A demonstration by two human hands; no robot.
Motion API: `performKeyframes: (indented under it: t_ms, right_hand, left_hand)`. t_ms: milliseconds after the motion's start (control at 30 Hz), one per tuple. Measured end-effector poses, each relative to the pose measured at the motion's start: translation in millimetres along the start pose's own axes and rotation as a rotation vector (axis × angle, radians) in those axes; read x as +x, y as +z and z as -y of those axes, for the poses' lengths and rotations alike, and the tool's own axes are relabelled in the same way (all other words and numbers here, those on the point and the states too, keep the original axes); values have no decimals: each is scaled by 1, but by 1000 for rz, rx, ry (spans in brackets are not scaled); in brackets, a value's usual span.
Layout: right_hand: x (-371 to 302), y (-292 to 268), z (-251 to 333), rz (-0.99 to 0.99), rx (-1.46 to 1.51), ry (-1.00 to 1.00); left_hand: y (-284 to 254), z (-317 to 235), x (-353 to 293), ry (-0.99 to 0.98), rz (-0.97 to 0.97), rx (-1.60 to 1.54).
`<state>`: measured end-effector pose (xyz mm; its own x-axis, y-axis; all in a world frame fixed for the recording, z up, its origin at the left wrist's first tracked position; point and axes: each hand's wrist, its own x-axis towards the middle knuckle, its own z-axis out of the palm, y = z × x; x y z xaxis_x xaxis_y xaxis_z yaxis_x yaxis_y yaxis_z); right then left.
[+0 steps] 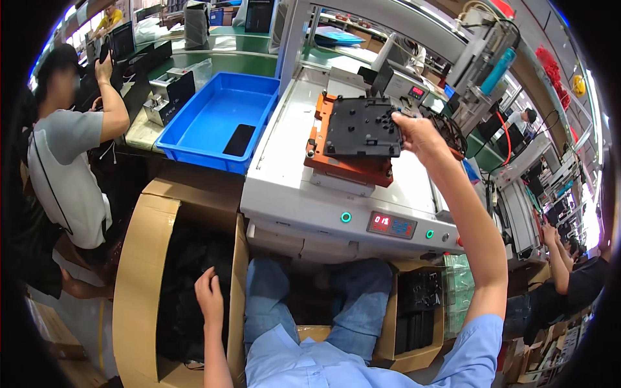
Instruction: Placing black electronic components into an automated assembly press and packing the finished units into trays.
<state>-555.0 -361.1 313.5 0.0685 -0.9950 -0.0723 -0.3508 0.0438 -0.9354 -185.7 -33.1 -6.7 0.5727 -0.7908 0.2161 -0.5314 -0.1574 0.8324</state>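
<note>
My right hand (419,134) pinches the right edge of a flat black plastic panel (362,126) with small raised posts and holes. The panel lies over an orange fixture (315,155) on the white machine's bed, slightly tilted across it; whether it is fully seated, I cannot tell. Down on the left, my left hand (209,296) is over an open cardboard box (143,284) full of dark parts (194,258). Its fingers are loosely bent and apart, with nothing visible in them.
A blue tray (200,123) with one black flat piece (239,140) stands left of the machine. The machine's front panel (391,225) has lit green buttons. Another cardboard box (387,323) of black parts is by my right knee. A press head (498,71) hangs at upper right. Co-workers sit either side.
</note>
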Motion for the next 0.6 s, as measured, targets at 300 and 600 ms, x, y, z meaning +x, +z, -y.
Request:
performKeyframes:
  t_ms: [300, 600]
  right_hand:
    - [11, 4, -26, 119, -2, 390]
    - [46, 20, -1, -403, -1023, -190]
  left_hand:
    - [9, 99, -20, -230, 176, 461]
    - [39, 131, -41, -351, 430, 572]
